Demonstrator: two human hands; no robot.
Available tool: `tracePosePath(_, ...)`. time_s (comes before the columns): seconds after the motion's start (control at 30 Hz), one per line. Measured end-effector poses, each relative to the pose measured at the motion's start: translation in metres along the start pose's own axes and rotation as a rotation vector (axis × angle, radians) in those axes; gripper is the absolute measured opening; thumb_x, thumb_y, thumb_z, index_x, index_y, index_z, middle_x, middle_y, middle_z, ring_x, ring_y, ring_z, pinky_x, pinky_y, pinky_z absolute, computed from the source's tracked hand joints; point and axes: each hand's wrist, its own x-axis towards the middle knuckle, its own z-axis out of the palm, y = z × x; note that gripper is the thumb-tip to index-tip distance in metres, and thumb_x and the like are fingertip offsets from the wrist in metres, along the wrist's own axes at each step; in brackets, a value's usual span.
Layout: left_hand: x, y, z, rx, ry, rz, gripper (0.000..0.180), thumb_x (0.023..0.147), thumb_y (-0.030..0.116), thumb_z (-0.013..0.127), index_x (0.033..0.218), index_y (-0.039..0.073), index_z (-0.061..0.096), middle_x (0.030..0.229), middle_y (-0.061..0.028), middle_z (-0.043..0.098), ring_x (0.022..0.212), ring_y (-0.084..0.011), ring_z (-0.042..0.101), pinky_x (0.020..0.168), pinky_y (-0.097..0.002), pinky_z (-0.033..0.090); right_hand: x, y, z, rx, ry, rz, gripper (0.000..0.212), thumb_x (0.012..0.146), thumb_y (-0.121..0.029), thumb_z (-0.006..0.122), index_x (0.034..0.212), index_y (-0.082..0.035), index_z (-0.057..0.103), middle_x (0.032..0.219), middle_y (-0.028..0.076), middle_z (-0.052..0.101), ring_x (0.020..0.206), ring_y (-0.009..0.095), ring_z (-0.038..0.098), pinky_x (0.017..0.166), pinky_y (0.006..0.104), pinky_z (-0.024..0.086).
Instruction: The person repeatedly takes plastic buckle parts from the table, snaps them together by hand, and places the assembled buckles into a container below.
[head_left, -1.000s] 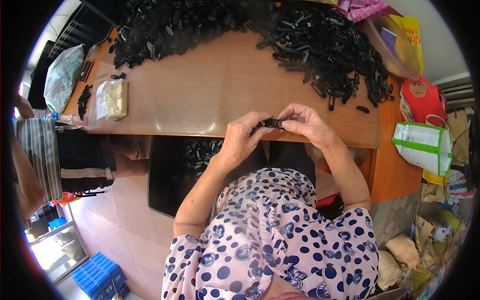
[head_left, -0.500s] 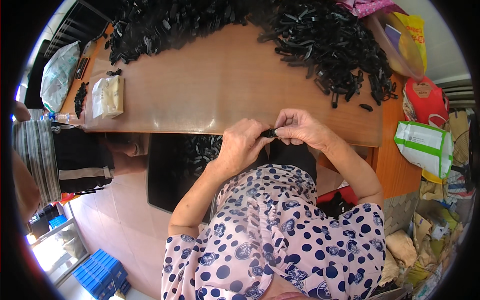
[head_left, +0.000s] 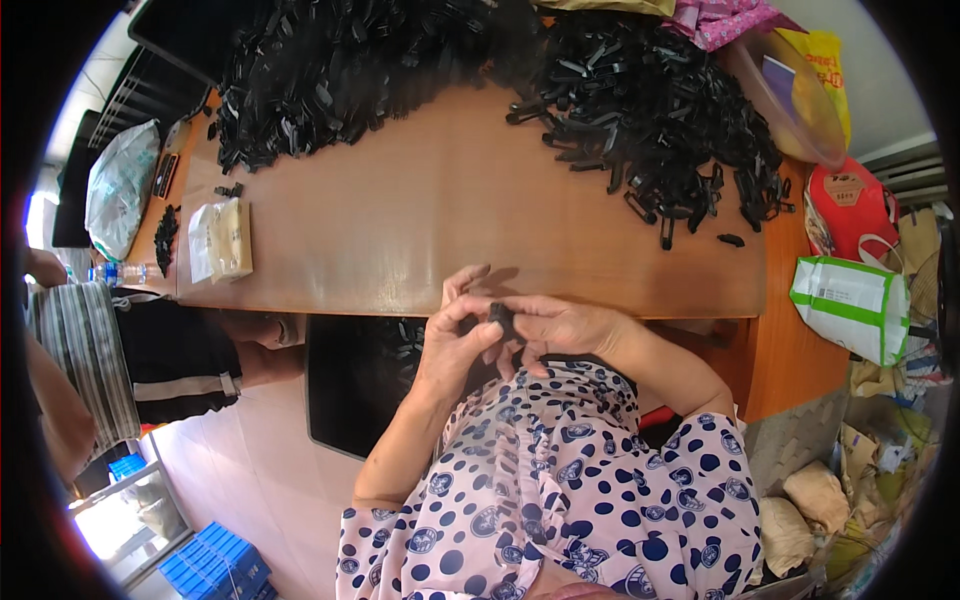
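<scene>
A small black plastic piece (head_left: 501,318) is held between my two hands, just in front of the table's near edge. My left hand (head_left: 462,335) pinches it between thumb and forefinger, one finger stretched up toward the tabletop. From the other side, the fingertips of my right hand (head_left: 552,328) close on the same piece, covering part of it; its exact kind is too small to tell. On the wooden table (head_left: 370,220), a large pile of black plastic pieces (head_left: 650,130) lies at the far right, and another pile (head_left: 320,90) at the far left.
A tissue pack (head_left: 221,241) and a plastic bag (head_left: 122,190) lie on the left of the table. A black tray (head_left: 350,400) with more pieces sits below the edge. Another person (head_left: 80,350) is at the left. Bags (head_left: 850,300) and a plastic tub (head_left: 785,100) crowd the right.
My view has shifted, so the table sits lower in the picture. Both hands have moved closer together around the black piece, and the left hand's fingers have spread and turned.
</scene>
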Motion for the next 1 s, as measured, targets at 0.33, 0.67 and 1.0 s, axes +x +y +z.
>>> tracePosePath(0.33, -0.031, -0.009, -0.039, 0.153, 0.050, 0.074, 0.033, 0.082, 0.034, 0.072, 0.098, 0.005, 0.068, 0.132, -0.0124, 0.043, 0.115, -0.0202, 0.045, 0.096, -0.0368, 0.040, 0.043, 0.028, 0.011, -0.228, 0.081, 0.020, 0.033, 0.098, -0.037, 0.047, 0.106, -0.006, 0.056, 0.079, 0.003, 0.057, 0.060, 0.010, 0.060, 0.050, 0.0189, 0.045)
tracePosePath(0.67, -0.021, 0.001, -0.019, 0.038, 0.167, 0.097, 0.043, 0.078, 0.044, 0.074, 0.098, 0.006, 0.067, 0.131, -0.0126, 0.046, 0.113, -0.0190, 0.049, 0.092, -0.0336, 0.045, 0.046, 0.031, 0.009, -0.301, 0.214, -0.195, 0.040, 0.099, -0.039, 0.047, 0.118, -0.006, 0.055, 0.079, 0.000, 0.055, 0.069, 0.007, 0.058, 0.057, 0.0186, 0.044)
tracePosePath(1.0, -0.048, 0.059, -0.080, 1.383, 0.137, 0.273, 0.040, 0.071, 0.022, 0.075, 0.105, 0.006, 0.063, 0.112, -0.0145, 0.056, 0.103, -0.0330, 0.052, 0.089, -0.0403, 0.043, -0.009, -0.063, -0.045, -1.822, 1.060, -0.469, 0.033, 0.083, -0.029, 0.064, 0.106, -0.007, 0.057, 0.101, 0.012, 0.055, 0.094, 0.030, 0.055, 0.076, 0.0416, 0.047)
